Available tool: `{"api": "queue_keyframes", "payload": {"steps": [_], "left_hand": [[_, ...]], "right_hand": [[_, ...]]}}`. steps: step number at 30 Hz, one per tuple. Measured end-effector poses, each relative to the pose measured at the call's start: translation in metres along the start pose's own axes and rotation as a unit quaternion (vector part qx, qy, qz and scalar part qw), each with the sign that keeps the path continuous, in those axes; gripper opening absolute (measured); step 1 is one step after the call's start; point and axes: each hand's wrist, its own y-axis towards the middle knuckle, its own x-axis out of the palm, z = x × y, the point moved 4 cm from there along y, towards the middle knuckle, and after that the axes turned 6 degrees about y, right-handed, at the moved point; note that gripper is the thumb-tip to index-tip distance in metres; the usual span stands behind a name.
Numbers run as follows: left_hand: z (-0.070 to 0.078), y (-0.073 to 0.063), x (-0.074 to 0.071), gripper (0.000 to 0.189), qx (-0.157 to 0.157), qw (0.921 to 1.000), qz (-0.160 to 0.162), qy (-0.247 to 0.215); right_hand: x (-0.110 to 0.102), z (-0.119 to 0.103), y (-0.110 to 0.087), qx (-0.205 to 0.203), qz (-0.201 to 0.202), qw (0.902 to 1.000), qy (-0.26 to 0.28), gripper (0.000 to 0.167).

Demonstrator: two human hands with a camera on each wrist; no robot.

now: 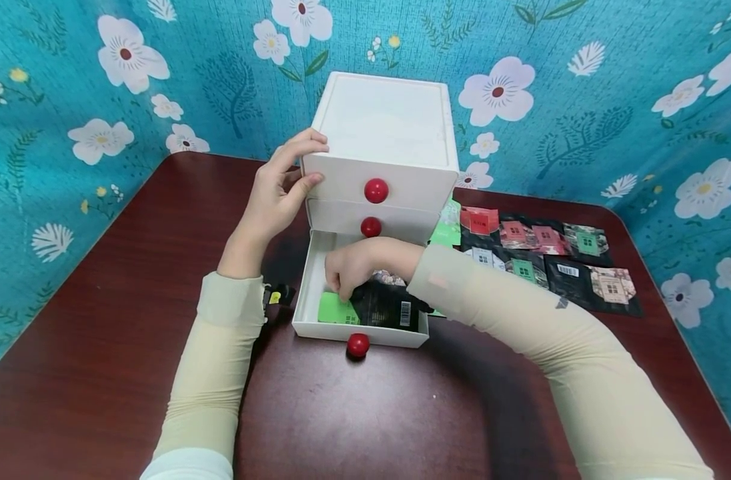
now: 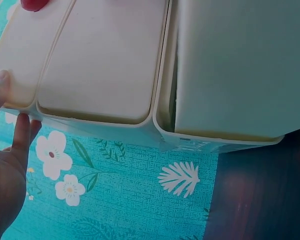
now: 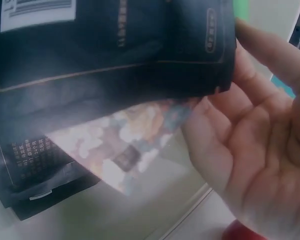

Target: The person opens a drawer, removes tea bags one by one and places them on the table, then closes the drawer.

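Observation:
A white drawer cabinet (image 1: 389, 123) with red knobs stands on the table, its bottom drawer (image 1: 308, 293) pulled out. My left hand (image 1: 281, 180) grips the cabinet's upper left front corner, thumb on the front and fingers over the edge. In the left wrist view, the left hand (image 2: 7, 170) has fingers along the side wall. My right hand (image 1: 356, 263) reaches down into the drawer with curled fingers. It pinches the edge of a black packet (image 3: 155, 55), which has a barcode. Beside it lies a green packet (image 1: 335, 310); a flower-patterned packet (image 3: 135, 130) shows underneath.
Several flat packets, among them a red packet (image 1: 479, 223) and a black packet (image 1: 563, 273), lie on the dark table (image 1: 389, 413) right of the cabinet. A blue flowered cloth (image 1: 221, 80) hangs behind. The drawer's red knob (image 1: 358, 345) juts toward me.

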Motion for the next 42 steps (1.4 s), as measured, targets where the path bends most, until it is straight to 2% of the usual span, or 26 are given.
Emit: {"api": "queue_keyframes", "payload": {"steps": [6,11,13,17,21,25,32,42], "left_hand": [[0.001,0.000,0.000,0.034,-0.009,1.0000,-0.002,-0.002],[0.001,0.000,0.000,0.034,-0.010,0.9999,-0.001,-0.005],[0.001,0.000,0.000,0.034,-0.009,0.9999,0.001,-0.004],[0.001,0.000,0.001,0.034,-0.007,1.0000,0.002,-0.002],[0.002,0.000,0.001,0.034,-0.010,0.9999,0.002,-0.004],[0.001,0.000,0.001,0.034,-0.010,0.9999,0.003,-0.004],[0.000,-0.001,0.002,0.033,-0.010,0.9999,-0.002,-0.007],[0.001,0.001,0.000,0.033,-0.006,0.9999,-0.007,-0.011]], "right_hand": [[-0.003,-0.002,-0.006,-0.002,0.001,0.9991,0.043,0.046],[-0.007,-0.004,-0.014,0.015,0.031,0.9960,0.082,0.040],[-0.009,-0.005,-0.017,0.012,0.051,0.9947,0.088,0.037],[-0.012,-0.011,-0.028,-0.015,0.107,0.9921,0.064,0.035],[-0.015,-0.016,-0.044,-0.026,0.183,0.9817,0.044,0.029],[-0.017,-0.017,-0.060,-0.020,0.268,0.9620,0.046,0.018],[-0.016,-0.017,-0.088,-0.026,0.396,0.9143,0.079,0.004],[-0.011,-0.007,-0.127,-0.028,0.516,0.8431,0.150,0.005]]}}
